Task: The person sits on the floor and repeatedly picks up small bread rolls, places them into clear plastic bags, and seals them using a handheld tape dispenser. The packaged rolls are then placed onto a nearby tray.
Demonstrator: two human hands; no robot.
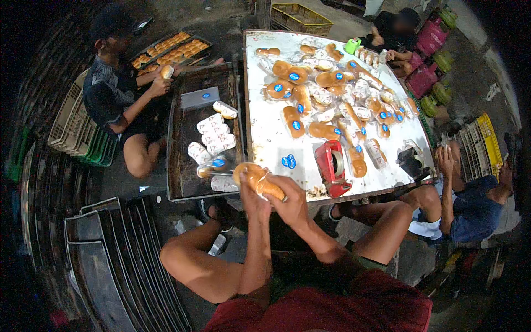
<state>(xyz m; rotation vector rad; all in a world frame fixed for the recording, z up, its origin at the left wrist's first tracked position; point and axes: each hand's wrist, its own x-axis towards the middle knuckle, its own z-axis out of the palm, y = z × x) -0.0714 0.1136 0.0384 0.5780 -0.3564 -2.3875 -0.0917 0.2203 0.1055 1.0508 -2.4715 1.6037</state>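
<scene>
Both my left hand point(254, 197) and my right hand point(290, 199) grip a golden-brown bread roll point(254, 171) in front of me, over the near edge of the table. Clear wrapping seems to shine on it. Past my hands, a clear plastic sheet with blue oval stickers point(288, 162) lies on the white tabletop point(265, 137). A red tape dispenser point(333, 168) stands to its right. To the left, a dark baking tray point(178, 166) bears several paper-wrapped rolls point(215, 133) and a bagged roll with a blue sticker point(213, 166).
Many bagged rolls point(327, 99) cover the tabletop, near a black tape dispenser point(412, 164) and a green one point(352, 45). Co-workers sit at left point(120, 91), far right point(394, 33) and right point(473, 207). Stacked trays point(120, 257) stand lower left; pink gas cylinders point(429, 35) stand beyond.
</scene>
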